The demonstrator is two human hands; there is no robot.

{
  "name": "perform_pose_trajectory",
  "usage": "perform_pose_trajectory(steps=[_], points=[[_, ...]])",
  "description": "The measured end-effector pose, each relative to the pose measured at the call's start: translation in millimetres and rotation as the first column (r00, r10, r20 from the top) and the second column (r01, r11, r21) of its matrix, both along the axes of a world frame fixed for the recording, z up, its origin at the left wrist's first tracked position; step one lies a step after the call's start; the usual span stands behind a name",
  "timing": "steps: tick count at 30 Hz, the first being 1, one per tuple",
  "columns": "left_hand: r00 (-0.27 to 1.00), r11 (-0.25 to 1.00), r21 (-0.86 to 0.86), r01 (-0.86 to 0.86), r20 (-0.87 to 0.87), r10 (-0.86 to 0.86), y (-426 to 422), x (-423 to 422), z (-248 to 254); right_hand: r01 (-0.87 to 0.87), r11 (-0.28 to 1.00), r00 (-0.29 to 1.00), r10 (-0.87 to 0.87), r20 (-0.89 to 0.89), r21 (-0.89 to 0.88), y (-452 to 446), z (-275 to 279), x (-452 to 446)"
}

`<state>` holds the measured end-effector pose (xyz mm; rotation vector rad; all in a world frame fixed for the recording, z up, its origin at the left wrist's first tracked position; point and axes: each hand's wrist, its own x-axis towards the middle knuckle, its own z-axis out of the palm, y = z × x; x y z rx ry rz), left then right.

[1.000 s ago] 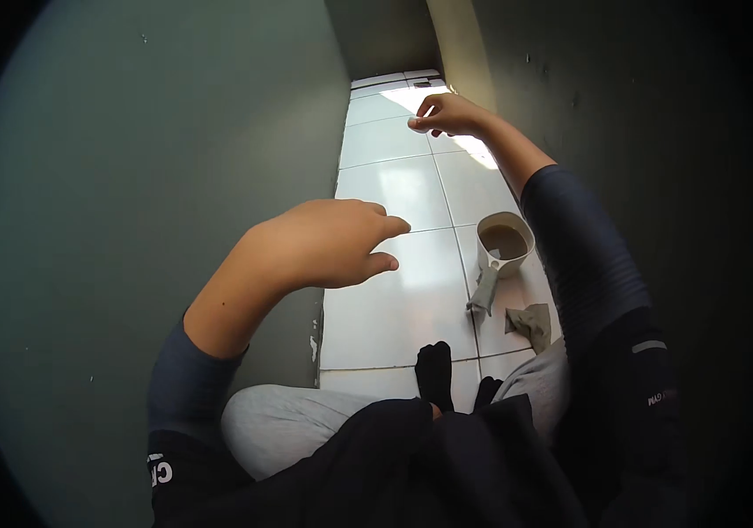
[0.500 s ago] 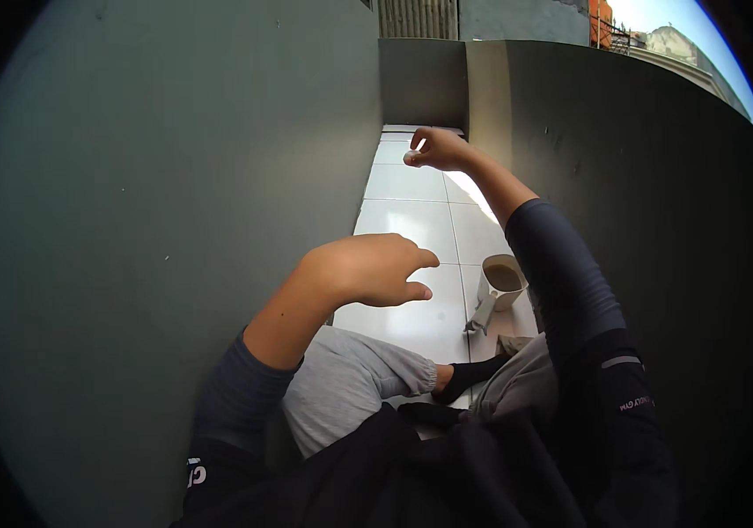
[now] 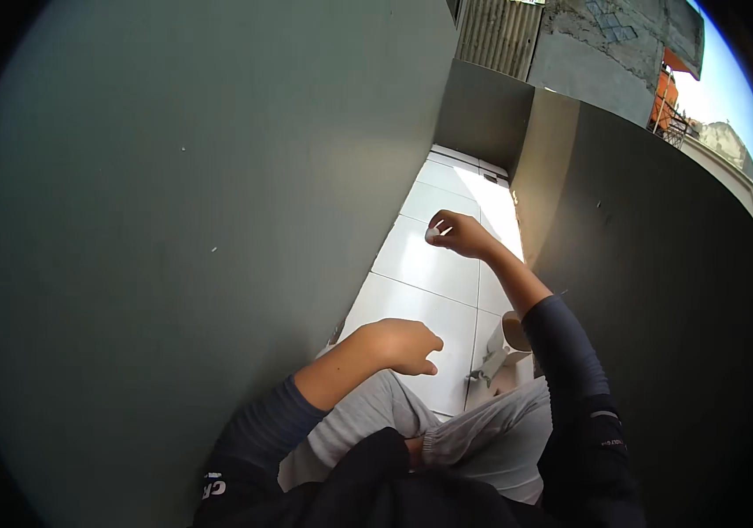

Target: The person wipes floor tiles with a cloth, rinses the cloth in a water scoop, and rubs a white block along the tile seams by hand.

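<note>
My right hand (image 3: pixel 466 238) is stretched forward above the white tiled floor. Its thumb and fingers pinch a small, whitish, roundish thing (image 3: pixel 432 234) whose kind I cannot make out. Closer to my body, my left hand (image 3: pixel 401 345) hangs in the air over the floor with nothing visible in it. Its thumb and forefinger are apart, and the other fingers are mostly hidden. Beside my right forearm stands a white container (image 3: pixel 496 340) with brownish contents, partly covered by the sleeve. A crumpled greyish piece (image 3: pixel 487 364), perhaps cloth or paper, lies against the container's near side.
A grey-green wall (image 3: pixel 218 290) rises close on my left. Along the right runs a dark low wall (image 3: pixel 649 290), joined to another at the far end. My bent legs in grey trousers (image 3: pixel 482 431) are on the floor (image 3: pixel 420 308) between them.
The view has tilted and turned, so both hands appear lower and slightly farther right. My right hand still pinches the whitish thing. My right arm covers more of the container.
</note>
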<state>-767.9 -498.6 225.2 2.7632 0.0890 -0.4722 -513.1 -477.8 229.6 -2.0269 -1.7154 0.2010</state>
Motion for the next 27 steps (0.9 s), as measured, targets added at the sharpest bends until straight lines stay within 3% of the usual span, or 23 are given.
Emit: perform_pose_trajectory(steps=[2, 6, 8, 10, 12, 13, 14, 16, 17, 18, 19, 21, 27], points=[[0.999, 0.998, -0.059, 0.007, -0.045, -0.009, 8.7, 8.0, -31.9, -0.02, 1.0, 0.954, 0.019, -0.299, 0.001, 12.2, -37.3, 11.1], [0.998, 0.983, -0.184, 0.024, -0.057, -0.035, 25.3, 19.0, -89.2, -0.02, 0.999, 0.695, -0.014, -0.719, -0.039, 29.3, -89.5, 12.7], [1.0, 0.974, -0.225, 0.021, -0.014, -0.025, 33.5, 26.5, -122.8, -0.026, 0.997, 0.594, -0.045, -0.803, -0.076, 40.5, -117.6, 21.1], [0.999, 0.909, -0.417, -0.021, -0.036, 0.007, 42.3, 35.2, -149.7, -0.023, 0.998, 0.488, -0.042, -0.872, -0.061, 52.3, -154.4, 30.6], [0.997, 0.875, -0.48, -0.071, -0.045, 0.057, 50.1, 57.3, -182.2, -0.014, 0.999, 0.407, -0.043, -0.912, -0.053, 65.3, -194.4, 39.1], [0.993, 0.831, -0.545, -0.111, -0.037, 0.108, 53.5, 72.1, -201.0, 0.015, 0.998, 0.447, -0.068, -0.892, -0.068, 70.9, -210.8, 39.9], [0.993, 0.829, -0.547, -0.115, -0.056, 0.1, 57.6, 89.2, -224.6, 0.045, 0.995, 0.486, -0.096, -0.869, -0.085, 76.6, -228.1, 40.8], [0.951, 0.828, -0.508, -0.239, 0.049, 0.305, 68.1, 119.9, -262.3, 0.098, 0.995, 0.596, -0.08, -0.799, -0.026, 89.8, -268.3, 43.5], [0.954, 0.824, -0.513, -0.243, 0.029, 0.299, 71.1, 130.5, -276.6, 0.114, 0.993, 0.644, -0.084, -0.761, -0.014, 98.4, -285.3, 45.7], [0.933, 0.854, -0.401, -0.333, -0.005, 0.361, 69.8, 137.9, -280.8, 0.127, 0.992, 0.688, -0.092, -0.72, -0.006, 105.0, -302.0, 47.2], [0.904, 0.863, -0.284, -0.417, -0.034, 0.426, 68.2, 141.0, -285.4, 0.143, 0.989, 0.773, -0.087, -0.628, 0.038, 111.6, -311.3, 47.1], [0.891, 0.835, -0.319, -0.448, -0.086, 0.445, 73.1, 146.2, -295.1, 0.129, 0.985, 0.901, -0.068, -0.429, 0.115, 127.7, -333.6, 50.1], [0.867, 0.802, -0.333, -0.496, -0.137, 0.479, 76.0, 156.4, -314.4, -0.042, 0.969, 0.997, 0.057, -0.055, 0.241, 193.3, -375.3, 74.3]])
